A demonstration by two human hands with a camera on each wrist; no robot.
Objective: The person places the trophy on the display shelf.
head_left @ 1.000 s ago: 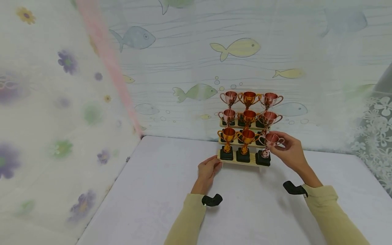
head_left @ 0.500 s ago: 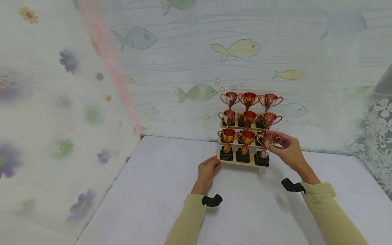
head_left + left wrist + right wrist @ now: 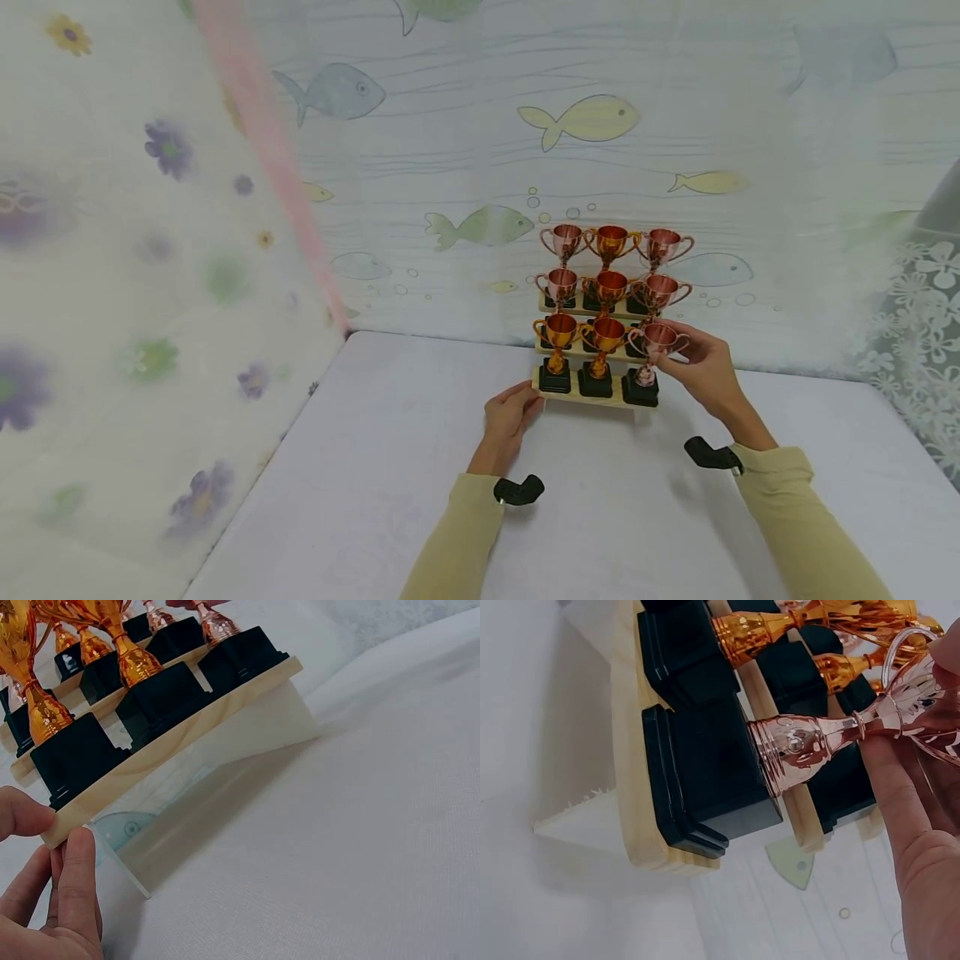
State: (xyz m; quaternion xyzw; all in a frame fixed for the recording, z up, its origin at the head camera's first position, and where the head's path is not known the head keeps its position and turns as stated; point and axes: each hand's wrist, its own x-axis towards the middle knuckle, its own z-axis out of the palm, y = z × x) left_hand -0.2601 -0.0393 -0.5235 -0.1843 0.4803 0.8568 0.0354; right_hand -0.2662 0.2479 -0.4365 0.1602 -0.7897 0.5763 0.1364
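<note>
A tiered stand with wooden shelves [image 3: 217, 712] and clear side supports holds several small trophy cups in three rows. My left hand [image 3: 512, 417] pinches the left end of its front shelf, thumb above and fingers below. At the right end of that shelf, a rose-gold trophy [image 3: 791, 750] stands upright with its black base on the wood. My right hand [image 3: 707, 367] grips this trophy by its cup and stem. Left of it on the same shelf are two gold trophies, the middle one [image 3: 600, 337] and the left one [image 3: 558, 333].
White cloth covers the table [image 3: 420, 467]. Right behind the stand hangs a curtain [image 3: 450, 167] with fish drawings, and a flowered one [image 3: 112, 292] is on the left. More rose-gold and gold trophies [image 3: 611, 243] fill the rear shelves.
The rose-gold trophy has shifted slightly left along the front shelf, toward the middle gold one, with my right hand on it. My left hand has stayed at the shelf's end.
</note>
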